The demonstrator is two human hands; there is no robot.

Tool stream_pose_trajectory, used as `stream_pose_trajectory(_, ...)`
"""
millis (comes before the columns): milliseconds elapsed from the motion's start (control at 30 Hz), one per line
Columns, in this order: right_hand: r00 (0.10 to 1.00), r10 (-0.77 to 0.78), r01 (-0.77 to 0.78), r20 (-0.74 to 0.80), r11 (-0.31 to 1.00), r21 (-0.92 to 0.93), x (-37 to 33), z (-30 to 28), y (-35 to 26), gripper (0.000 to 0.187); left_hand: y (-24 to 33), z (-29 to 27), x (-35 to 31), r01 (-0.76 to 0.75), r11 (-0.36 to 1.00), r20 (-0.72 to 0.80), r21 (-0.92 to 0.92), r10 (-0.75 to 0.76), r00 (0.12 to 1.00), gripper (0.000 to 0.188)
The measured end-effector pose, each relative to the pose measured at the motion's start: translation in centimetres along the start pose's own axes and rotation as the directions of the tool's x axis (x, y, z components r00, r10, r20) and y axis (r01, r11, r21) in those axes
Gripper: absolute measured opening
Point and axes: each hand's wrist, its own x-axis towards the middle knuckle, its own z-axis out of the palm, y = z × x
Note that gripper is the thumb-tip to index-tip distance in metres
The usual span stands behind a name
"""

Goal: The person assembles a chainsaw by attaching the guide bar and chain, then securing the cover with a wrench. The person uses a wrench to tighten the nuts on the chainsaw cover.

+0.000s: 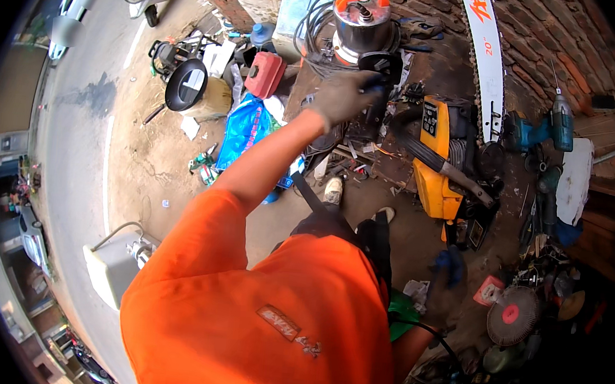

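Note:
My left hand, in a grey-brown work glove, reaches over the far part of the workbench. Its fingers point right, against or just beside a dark metal fixture, and blur hides their grip. Low on the right, my right hand hangs in shade in a dark glove with blue fingers. Its fingers look loosely apart, with nothing seen in them. Between the two hands a yellow-orange chainsaw lies on the bench. Its long white guide bar points away toward the brick wall.
A steel pump with an orange top and coiled cable stands at the back. A teal drill lies right of the chainsaw. Clutter with a round disc sits at lower right. A red can and a black pan are left.

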Motion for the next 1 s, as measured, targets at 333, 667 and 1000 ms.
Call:
stream_pose_trajectory(333,0.992,0.058,-0.054,0.113,0.998,-0.039,1.8,1.5,0.0,0.035,-11.0,6.2,-14.4,0.632,0.323,0.269,-0.704,-0.702,0.659,0.055)
stream_pose_trajectory(667,0.987,0.093,-0.081,0.131,0.992,-0.099,0.4,3.5,-0.9,0.037,-9.8,6.9,-16.6,0.521,0.536,-0.125,-0.665,-0.767,0.630,0.031)
stream_pose_trajectory(1000,0.820,-0.123,0.047,0.559,0.988,0.150,0.1,8.2,-4.3,0.043,0.1,0.4,-23.7,0.254,0.528,-0.242,-0.810,-0.697,0.675,0.019)
